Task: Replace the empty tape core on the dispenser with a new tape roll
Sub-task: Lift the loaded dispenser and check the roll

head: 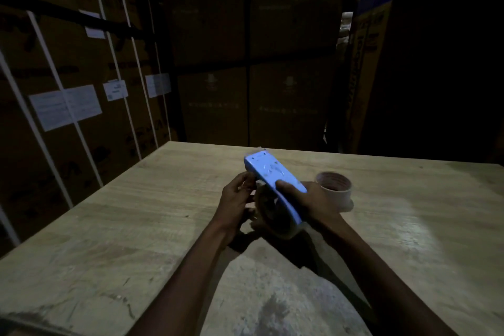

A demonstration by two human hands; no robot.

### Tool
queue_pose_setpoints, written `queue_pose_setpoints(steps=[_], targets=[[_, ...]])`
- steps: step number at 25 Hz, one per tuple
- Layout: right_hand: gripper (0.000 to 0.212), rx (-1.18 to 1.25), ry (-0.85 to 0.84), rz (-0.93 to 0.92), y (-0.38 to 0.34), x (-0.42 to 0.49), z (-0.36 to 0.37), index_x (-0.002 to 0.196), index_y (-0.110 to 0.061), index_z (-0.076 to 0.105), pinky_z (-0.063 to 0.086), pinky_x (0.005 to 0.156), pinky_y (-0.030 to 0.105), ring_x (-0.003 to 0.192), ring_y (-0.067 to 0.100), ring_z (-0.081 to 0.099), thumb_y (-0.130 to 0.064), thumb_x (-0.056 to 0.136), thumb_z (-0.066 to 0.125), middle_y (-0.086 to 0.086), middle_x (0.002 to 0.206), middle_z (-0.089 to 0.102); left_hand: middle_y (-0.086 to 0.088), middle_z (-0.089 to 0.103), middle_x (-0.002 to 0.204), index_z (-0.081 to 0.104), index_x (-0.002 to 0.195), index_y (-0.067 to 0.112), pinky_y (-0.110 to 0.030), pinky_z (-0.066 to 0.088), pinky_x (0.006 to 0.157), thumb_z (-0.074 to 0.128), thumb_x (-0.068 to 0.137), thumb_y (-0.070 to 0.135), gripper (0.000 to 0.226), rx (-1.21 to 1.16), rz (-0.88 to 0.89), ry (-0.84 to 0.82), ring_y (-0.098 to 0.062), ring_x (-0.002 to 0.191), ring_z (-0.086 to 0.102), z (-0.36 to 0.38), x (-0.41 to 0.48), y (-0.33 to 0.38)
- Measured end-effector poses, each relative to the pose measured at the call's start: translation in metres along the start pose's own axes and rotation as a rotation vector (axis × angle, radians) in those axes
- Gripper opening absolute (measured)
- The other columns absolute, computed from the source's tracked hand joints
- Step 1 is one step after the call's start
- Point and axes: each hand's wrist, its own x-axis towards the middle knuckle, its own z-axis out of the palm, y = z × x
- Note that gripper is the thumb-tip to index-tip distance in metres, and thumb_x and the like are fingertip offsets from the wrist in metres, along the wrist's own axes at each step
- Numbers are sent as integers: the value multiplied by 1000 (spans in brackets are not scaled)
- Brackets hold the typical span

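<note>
Above the pale wooden table [109, 226], held just off its surface near the middle, sits the tape dispenser [274, 180]: a light-blue plastic body with a rounded far end, tilted so its flat side faces up, with a faint embossed mark too blurred to read. A tape roll [272, 215], brownish and translucent, sits under the blue body at its near end. Just right of the hands, the empty core [334, 189] stands upright on the table, a pinkish-tan cardboard ring. White paper labels [65, 106] on the strapped cardboard boxes [68, 63] at the left carry print too small to read. The right hand [311, 199] wraps the dispenser from the right, thumb pressed on the blue face. The left hand [237, 199] curls against the dispenser's left edge, fingertips pinching something there that I cannot make out.
</note>
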Motion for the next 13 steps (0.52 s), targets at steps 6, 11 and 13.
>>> queue_pose_setpoints(steps=[6, 11, 13], targets=[[57, -319, 153, -371, 6, -7, 3, 96, -22, 67, 41, 46, 10, 59, -2, 57, -68, 63, 56, -11, 74, 63, -14, 61, 113, 61, 116, 27, -33, 49, 48, 62, 81, 52, 43, 69, 25, 77, -23, 85, 59, -5, 7, -7], [40, -237, 151, -345, 10, -7, 0, 86, -34, 62, 45, 48, 12, 63, -6, 60, -67, 63, 57, -18, 69, 63, -10, 62, 101, 63, 111, 31, -31, 47, 45, 66, 61, 69, 63, 94, 32, 87, -9, 60, 64, -5, 7, -7], [35, -160, 143, -292, 11, -6, 1, 71, -34, 64, 45, 50, 20, 56, -1, 61, -67, 61, 59, -10, 66, 68, -6, 68, 97, 63, 109, 31, -31, 45, 45, 67, 62, 71, 61, 88, 38, 78, -14, 64, 66, -4, 8, -7]])
